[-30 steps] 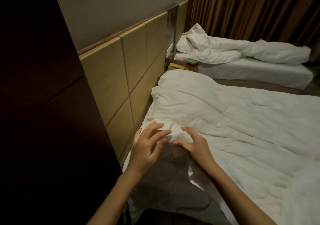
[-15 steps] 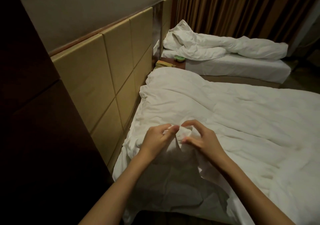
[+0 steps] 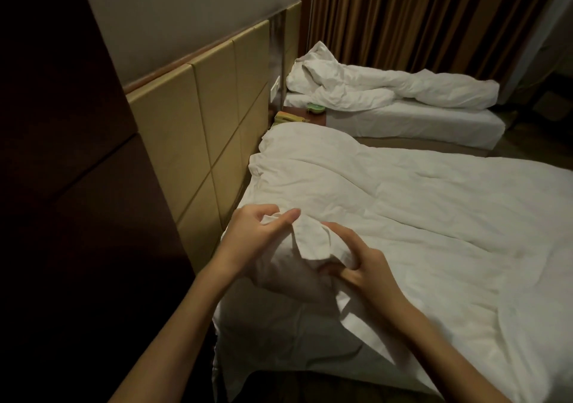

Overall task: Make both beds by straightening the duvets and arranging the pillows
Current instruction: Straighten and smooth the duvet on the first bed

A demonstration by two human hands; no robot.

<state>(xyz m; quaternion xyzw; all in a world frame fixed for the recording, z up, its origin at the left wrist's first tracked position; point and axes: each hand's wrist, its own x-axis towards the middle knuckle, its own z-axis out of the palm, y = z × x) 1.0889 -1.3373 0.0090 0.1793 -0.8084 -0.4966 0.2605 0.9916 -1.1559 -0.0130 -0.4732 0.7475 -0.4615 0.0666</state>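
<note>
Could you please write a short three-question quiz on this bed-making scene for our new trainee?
1. True or false: the duvet on the far bed is already spread flat.
2. Multiple choice: what stands between the two beds? A) a chair B) a nightstand C) a suitcase
3. Short answer: what do the left hand and the right hand both grip?

Key
1. False: it lies bunched in a rumpled heap along the mattress.
2. B: it carries a telephone and a small green dish.
3. A corner of the near duvet, beside the padded headboard.
</note>
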